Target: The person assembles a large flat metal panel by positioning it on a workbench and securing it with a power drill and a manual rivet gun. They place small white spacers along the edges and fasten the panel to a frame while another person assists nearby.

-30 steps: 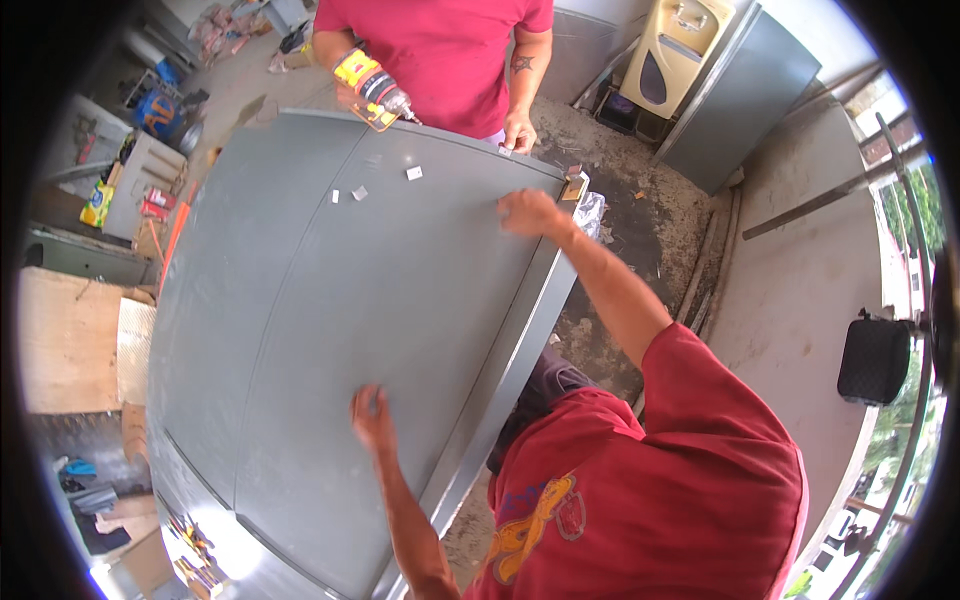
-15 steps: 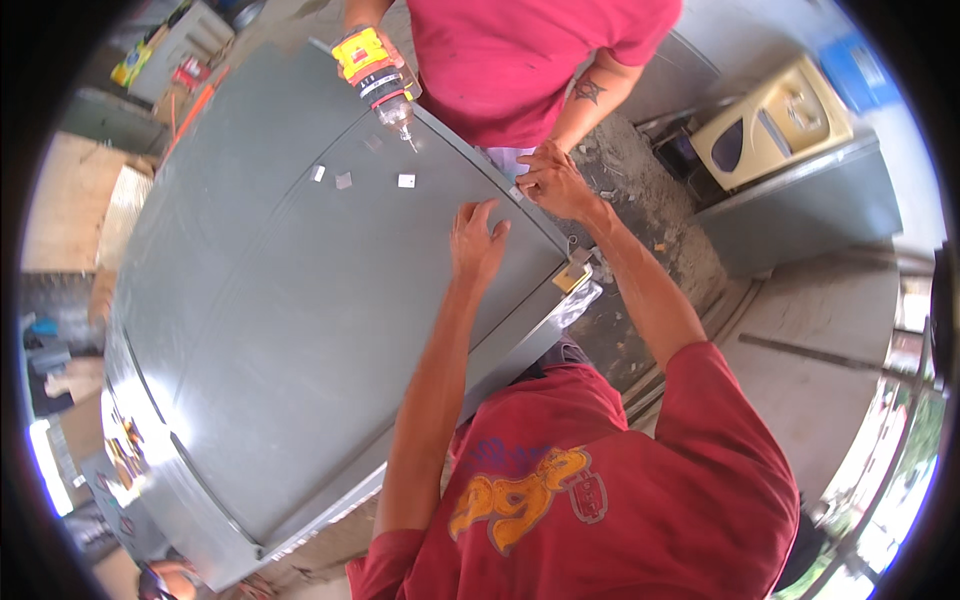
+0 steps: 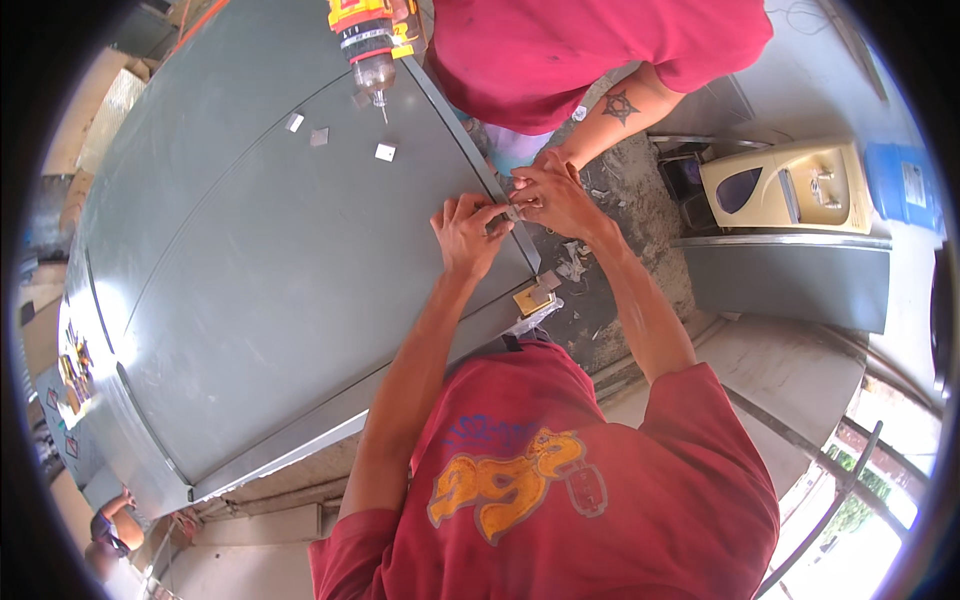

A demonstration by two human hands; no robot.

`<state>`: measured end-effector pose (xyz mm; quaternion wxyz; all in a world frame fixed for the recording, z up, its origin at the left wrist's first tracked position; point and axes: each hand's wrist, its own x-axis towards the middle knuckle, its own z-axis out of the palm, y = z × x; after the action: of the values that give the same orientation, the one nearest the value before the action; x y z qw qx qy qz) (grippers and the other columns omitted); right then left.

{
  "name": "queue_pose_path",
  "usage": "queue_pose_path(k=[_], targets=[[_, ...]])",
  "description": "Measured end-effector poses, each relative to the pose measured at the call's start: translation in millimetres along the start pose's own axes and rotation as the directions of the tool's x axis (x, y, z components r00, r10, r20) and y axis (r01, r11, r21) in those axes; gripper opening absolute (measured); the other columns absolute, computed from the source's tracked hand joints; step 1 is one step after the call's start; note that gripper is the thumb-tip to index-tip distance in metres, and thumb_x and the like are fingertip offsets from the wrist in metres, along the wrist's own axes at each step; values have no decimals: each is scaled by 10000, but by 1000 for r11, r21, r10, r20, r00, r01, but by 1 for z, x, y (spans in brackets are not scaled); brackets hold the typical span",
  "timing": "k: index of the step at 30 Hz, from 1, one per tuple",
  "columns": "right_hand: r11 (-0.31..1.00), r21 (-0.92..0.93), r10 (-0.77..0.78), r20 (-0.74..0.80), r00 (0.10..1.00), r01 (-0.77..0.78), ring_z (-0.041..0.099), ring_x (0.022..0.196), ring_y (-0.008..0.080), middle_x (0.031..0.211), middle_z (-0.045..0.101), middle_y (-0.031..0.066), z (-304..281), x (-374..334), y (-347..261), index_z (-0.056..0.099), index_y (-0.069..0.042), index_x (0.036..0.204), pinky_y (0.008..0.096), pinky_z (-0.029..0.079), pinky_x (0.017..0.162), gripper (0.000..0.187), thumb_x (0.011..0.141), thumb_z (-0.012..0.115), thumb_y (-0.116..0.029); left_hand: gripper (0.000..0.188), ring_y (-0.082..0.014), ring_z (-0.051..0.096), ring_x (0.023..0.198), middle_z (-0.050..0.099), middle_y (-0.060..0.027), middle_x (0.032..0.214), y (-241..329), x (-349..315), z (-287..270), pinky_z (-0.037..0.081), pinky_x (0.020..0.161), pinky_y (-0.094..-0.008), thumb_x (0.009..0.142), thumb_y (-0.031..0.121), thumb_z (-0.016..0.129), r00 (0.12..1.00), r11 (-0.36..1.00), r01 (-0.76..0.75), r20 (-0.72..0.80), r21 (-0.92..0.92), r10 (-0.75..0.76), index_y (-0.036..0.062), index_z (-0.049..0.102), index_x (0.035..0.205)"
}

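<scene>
1. Where the grey panel (image 3: 300, 270) ended at its raised edge, near the right-hand corner, a small metal piece (image 3: 514, 212) sat between the fingertips of both hands.
2. The left hand (image 3: 468, 232) was over the panel side of that edge, its fingers bent and its thumb stretched to the piece; whether it pinched the metal could not be told.
3. The right hand (image 3: 562, 200) came from the outer side, fingers curled inward at the same piece; its grip was partly hidden, so its hold could not be told either.
4. Just behind the right hand, a co-worker's tattooed forearm (image 3: 625, 105) reached down, the hand at its end mostly covered.
5. A yellow drill (image 3: 370, 45) pointed its bit down over the panel, to the left of the co-worker's red shirt (image 3: 560, 60).
6. Three small pale plates, one of them white (image 3: 385, 151), lay apart on the panel below the drill.
7. At the near corner rested a yellowish block (image 3: 533, 299); beyond, a beige basin unit (image 3: 740, 190) stood by a blue container (image 3: 900, 185).
</scene>
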<state>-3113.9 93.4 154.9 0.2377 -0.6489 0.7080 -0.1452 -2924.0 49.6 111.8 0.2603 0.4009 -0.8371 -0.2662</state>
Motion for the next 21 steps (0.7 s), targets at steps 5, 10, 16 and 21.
queue_pose_path(k=[5,10,16,21], targets=[[987,47,-150,-57,987,153,451,1185,299,1225,597,68,4,-3,8,725,-87,998,445,365,1035,265,745,730,-168,302,-179,523,972,596,74,968,7,-6,0,350,891,-401,658,219,826,998,1000,-6,-63,-16,5,228,749,950],[982,130,-141,30,989,136,435,1251,309,1299,574,30,11,0,18,729,-133,1020,435,341,1079,267,776,689,-232,287,-186,522,971,593,71,967,9,-7,-3,346,895,-406,659,198,818,999,1000,-20,-50,-24,19,212,740,935],[971,98,-215,-35,976,218,512,1159,293,1154,636,73,11,0,19,709,-48,971,408,427,982,275,718,738,-150,292,-184,523,984,593,71,974,9,-6,-4,347,894,-407,648,194,816,998,999,-35,-59,-7,35,223,737,927],[966,198,-160,-53,986,168,572,1070,278,1124,640,84,13,2,19,702,-58,981,410,447,945,252,767,688,-190,295,-185,529,977,595,68,972,9,-6,-1,351,884,-406,652,187,814,997,1000,-26,-73,3,26,224,733,934]])
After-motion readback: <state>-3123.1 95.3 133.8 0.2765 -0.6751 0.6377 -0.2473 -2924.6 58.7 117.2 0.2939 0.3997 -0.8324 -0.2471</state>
